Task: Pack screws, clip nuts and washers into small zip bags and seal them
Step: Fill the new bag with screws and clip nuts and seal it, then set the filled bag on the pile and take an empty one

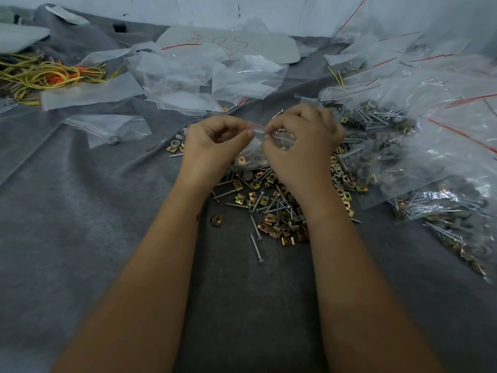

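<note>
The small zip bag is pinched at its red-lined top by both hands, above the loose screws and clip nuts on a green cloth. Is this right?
Not quite: in the head view the cloth is grey, not green. The left hand and right hand do pinch the small zip bag above the screws and clip nuts.

Below the pinch, the zip bag point(248, 154) sat mostly hidden behind both hands (contents too blurred to count).
</note>
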Action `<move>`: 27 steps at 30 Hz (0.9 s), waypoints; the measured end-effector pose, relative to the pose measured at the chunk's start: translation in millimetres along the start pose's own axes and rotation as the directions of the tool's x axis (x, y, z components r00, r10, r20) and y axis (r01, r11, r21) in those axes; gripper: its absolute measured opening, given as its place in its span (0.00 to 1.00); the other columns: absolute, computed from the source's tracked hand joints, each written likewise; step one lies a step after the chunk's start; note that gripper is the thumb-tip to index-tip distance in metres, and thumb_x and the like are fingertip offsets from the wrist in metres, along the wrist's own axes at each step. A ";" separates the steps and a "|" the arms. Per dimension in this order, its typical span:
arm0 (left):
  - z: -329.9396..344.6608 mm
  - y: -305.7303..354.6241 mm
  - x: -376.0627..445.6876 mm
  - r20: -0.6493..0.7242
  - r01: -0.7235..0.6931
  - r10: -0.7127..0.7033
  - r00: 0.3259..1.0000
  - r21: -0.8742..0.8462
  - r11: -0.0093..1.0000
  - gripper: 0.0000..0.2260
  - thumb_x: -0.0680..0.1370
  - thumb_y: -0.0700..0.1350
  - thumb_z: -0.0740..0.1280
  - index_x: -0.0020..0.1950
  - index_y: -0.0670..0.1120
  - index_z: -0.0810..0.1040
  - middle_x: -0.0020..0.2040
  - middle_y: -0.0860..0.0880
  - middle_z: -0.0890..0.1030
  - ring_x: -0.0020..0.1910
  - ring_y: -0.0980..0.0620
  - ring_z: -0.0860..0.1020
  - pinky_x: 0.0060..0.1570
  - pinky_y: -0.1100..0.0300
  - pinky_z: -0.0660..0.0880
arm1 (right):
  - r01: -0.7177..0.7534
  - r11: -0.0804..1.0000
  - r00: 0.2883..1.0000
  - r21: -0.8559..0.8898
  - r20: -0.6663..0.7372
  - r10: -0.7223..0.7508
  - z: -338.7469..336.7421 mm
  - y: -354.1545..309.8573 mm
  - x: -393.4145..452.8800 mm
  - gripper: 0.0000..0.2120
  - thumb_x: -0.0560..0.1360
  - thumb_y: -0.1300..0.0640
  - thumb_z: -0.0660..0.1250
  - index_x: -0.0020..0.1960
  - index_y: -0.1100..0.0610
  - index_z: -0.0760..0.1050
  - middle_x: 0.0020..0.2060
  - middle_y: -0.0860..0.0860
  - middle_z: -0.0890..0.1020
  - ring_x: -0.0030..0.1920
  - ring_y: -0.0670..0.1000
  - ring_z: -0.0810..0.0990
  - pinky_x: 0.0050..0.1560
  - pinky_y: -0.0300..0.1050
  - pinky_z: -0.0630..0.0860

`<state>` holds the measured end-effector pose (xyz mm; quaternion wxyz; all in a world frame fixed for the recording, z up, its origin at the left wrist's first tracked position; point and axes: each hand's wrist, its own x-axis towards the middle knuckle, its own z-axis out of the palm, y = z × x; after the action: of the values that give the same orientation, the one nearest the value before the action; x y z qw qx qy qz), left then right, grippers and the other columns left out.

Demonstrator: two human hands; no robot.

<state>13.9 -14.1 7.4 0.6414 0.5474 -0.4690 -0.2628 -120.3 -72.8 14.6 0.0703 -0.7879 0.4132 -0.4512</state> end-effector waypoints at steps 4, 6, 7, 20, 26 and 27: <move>3.0 1.6 -1.7 0.035 -0.043 0.041 0.999 0.066 0.997 0.03 0.76 0.37 0.71 0.45 0.45 0.82 0.37 0.44 0.78 0.34 0.51 0.71 0.35 0.62 0.69 | 0.038 0.998 0.999 -0.043 -0.002 -0.038 0.2 -2.3 -1.4 0.02 0.70 0.46 0.69 0.42 0.43 0.79 0.47 0.42 0.76 0.58 0.47 0.66 0.56 0.44 0.51; 4.4 1.6 -1.7 0.045 -0.059 0.055 0.997 0.100 0.993 0.02 0.76 0.37 0.71 0.46 0.43 0.81 0.40 0.40 0.79 0.36 0.49 0.71 0.36 0.59 0.69 | 0.054 0.997 0.998 -0.047 -0.017 -0.055 0.2 -4.1 -1.6 0.02 0.70 0.47 0.70 0.41 0.44 0.80 0.46 0.42 0.76 0.58 0.48 0.67 0.56 0.45 0.52; 5.1 1.5 -1.8 0.044 -0.065 0.060 0.997 0.118 0.991 0.01 0.76 0.37 0.71 0.46 0.43 0.81 0.40 0.41 0.79 0.35 0.51 0.72 0.36 0.60 0.70 | 0.061 0.997 0.998 -0.048 -0.024 -0.062 0.2 -4.3 -1.7 0.02 0.69 0.48 0.70 0.40 0.44 0.80 0.45 0.41 0.76 0.57 0.48 0.67 0.56 0.45 0.52; -22.0 6.4 7.9 -0.339 -0.088 0.034 0.940 -0.145 0.985 0.06 0.78 0.36 0.66 0.43 0.45 0.77 0.35 0.55 0.79 0.37 0.59 0.76 0.43 0.63 0.74 | -0.252 0.966 0.964 0.057 -0.076 0.256 -20.9 20.8 7.7 0.08 0.71 0.59 0.64 0.36 0.47 0.74 0.39 0.42 0.76 0.51 0.47 0.73 0.64 0.51 0.59; -19.1 5.5 6.9 -0.322 -0.073 -0.009 0.947 -0.243 0.967 0.06 0.81 0.35 0.63 0.45 0.43 0.74 0.33 0.53 0.82 0.34 0.56 0.80 0.38 0.61 0.79 | -0.400 0.778 0.916 0.484 0.211 0.340 -23.8 9.9 5.9 0.10 0.74 0.59 0.66 0.53 0.51 0.80 0.47 0.43 0.80 0.47 0.39 0.77 0.46 0.33 0.74; -16.7 5.0 6.7 -0.305 -0.075 -0.008 0.952 -0.261 0.962 0.06 0.81 0.35 0.62 0.46 0.43 0.73 0.33 0.53 0.82 0.33 0.55 0.80 0.38 0.61 0.79 | -0.405 0.766 0.910 0.499 0.301 0.285 -20.6 6.2 4.6 0.12 0.75 0.56 0.68 0.58 0.50 0.79 0.48 0.42 0.80 0.47 0.37 0.77 0.45 0.30 0.74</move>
<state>30.7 -10.8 14.9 0.7786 0.4807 -0.3342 -0.2259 -138.6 -74.7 26.7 0.4189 -0.6861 0.3942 -0.4454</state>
